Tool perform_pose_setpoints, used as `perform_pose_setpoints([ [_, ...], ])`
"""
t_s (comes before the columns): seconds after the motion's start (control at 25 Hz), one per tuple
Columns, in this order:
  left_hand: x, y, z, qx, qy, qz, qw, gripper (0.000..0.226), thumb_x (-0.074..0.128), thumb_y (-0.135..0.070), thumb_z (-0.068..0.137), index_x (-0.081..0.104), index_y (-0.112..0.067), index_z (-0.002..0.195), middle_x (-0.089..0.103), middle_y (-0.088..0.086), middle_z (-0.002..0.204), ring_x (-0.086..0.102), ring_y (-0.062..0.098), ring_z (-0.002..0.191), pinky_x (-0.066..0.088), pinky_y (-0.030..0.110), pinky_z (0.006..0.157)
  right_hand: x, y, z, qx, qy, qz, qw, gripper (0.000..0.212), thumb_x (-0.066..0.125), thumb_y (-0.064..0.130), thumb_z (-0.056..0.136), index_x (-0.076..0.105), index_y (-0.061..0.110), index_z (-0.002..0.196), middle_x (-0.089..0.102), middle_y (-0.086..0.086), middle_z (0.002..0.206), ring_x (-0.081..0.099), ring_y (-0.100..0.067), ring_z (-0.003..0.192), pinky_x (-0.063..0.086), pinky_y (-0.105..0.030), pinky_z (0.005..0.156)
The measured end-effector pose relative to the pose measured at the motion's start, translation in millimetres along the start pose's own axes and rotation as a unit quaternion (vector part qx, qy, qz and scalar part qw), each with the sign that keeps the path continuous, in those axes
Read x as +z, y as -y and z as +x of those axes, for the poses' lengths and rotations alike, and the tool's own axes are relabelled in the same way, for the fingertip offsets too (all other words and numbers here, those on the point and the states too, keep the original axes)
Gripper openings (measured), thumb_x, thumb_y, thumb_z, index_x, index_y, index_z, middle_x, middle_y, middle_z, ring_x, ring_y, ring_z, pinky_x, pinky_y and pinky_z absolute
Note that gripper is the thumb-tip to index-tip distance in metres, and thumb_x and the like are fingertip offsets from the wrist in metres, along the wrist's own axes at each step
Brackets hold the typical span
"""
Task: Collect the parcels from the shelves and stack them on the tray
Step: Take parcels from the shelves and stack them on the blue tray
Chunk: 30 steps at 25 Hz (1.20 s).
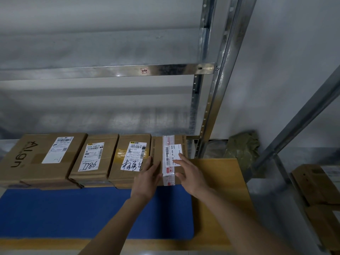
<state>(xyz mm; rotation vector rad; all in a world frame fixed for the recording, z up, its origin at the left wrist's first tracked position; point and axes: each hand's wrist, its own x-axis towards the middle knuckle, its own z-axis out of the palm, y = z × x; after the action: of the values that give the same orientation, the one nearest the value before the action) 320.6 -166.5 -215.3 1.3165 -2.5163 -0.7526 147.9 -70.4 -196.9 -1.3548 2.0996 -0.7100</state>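
Several brown cardboard parcels stand in a row along the far edge of a blue tray (pixel 73 212). The rightmost parcel (pixel 156 150), with white and red tape and a white label, lies under both hands. My left hand (pixel 147 179) rests on its left part with straight fingers. My right hand (pixel 189 173) lies flat on its label and right part, fingers spread. To the left sit a parcel (pixel 128 159) with black handwriting, a parcel (pixel 93 159) marked 7786, and a large parcel (pixel 40 157) printed "Align".
The tray lies on a tan board (pixel 220 181). Behind stand metal shelves (pixel 110 70) with a grey upright (pixel 220 89) at the right. A greenish bag (pixel 242 150) sits at the back right, and a brown box (pixel 316 190) lies lower right.
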Motion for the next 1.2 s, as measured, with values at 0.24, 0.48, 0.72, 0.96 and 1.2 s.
perform_pose_setpoints([
  [0.24,-10,-4,-9,-0.01,0.029,-0.031,0.999,0.059,0.055,-0.041,0.097,0.035,-0.029,0.151,0.011,-0.014,0.163,0.051,0.017,0.13,0.055,0.043,0.092,-6,2,-5,-0.011,0.025,-0.052,0.998,0.06,0.058,0.021,0.1,0.032,0.031,0.153,0.005,0.017,0.166,0.028,-0.015,0.147,0.04,-0.038,0.114],
  [0.48,-47,-12,-25,0.008,0.038,-0.037,0.999,0.06,0.051,-0.05,0.097,0.033,-0.033,0.151,0.012,-0.016,0.161,0.049,0.018,0.132,0.053,0.041,0.096,-29,4,-38,-0.018,0.02,-0.081,0.996,0.067,0.058,0.022,0.1,0.024,0.035,0.156,0.005,0.018,0.165,0.027,-0.011,0.147,0.041,-0.033,0.113],
  [0.72,-108,-40,-33,0.082,0.034,-0.032,0.996,0.061,0.047,-0.058,0.095,0.03,-0.04,0.15,0.012,-0.012,0.162,0.056,0.018,0.123,0.05,0.041,0.096,-73,44,-78,0.04,-0.034,-0.118,0.992,0.065,0.059,0.028,0.098,0.028,0.039,0.154,0.002,0.015,0.166,0.019,-0.017,0.151,0.034,-0.041,0.118],
  [0.96,-160,-77,-63,0.202,0.042,-0.034,0.978,0.068,0.054,-0.056,0.093,0.026,-0.039,0.152,0.018,-0.012,0.162,0.031,0.016,0.143,0.04,0.04,0.107,-103,106,-162,0.066,-0.1,-0.136,0.983,0.069,0.064,0.026,0.096,0.027,0.036,0.153,0.027,0.006,0.162,0.031,-0.017,0.146,0.028,-0.036,0.12],
  [1.2,-187,-108,-129,0.314,0.072,-0.048,0.945,0.068,0.054,-0.059,0.092,0.029,-0.04,0.151,0.022,-0.011,0.161,0.027,0.015,0.145,0.033,0.04,0.114,-109,158,-280,0.17,-0.169,-0.172,0.956,0.072,0.06,0.038,0.096,0.02,0.045,0.155,0.011,0.014,0.165,0.024,-0.016,0.149,0.029,-0.041,0.119],
])
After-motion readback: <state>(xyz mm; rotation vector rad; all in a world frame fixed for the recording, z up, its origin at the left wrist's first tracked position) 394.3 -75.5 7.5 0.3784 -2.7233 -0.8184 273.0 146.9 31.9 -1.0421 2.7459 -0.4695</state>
